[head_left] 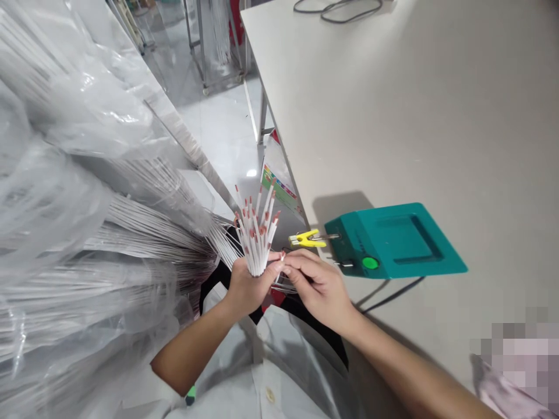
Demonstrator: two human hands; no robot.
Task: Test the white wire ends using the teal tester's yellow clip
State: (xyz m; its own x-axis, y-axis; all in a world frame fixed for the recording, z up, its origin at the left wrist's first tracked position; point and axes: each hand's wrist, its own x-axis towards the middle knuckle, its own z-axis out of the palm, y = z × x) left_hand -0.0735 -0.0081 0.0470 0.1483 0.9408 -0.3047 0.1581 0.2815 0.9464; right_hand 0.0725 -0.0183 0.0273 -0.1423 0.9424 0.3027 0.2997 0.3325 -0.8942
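My left hand (250,291) is wrapped round a bundle of thin white wires (257,247) whose reddish, copper-coloured ends fan upward. Thumb and fingers of my right hand (318,285) pinch the tip of a single white wire (282,258), right beside my left thumb. Just beyond my right hand, a yellow clip (308,238) is attached to a metal prong on a teal device (393,241) with a green button (370,263). That device sits at the table's near edge.
Long bundles of white wires (148,227) under clear plastic sheeting (52,174) fill the left side. On the right spreads a pale table (414,116), with a black cable (338,11) at its far end. Wheeled metal racks (203,52) stand on the floor behind. A pixelated patch covers the lower right.
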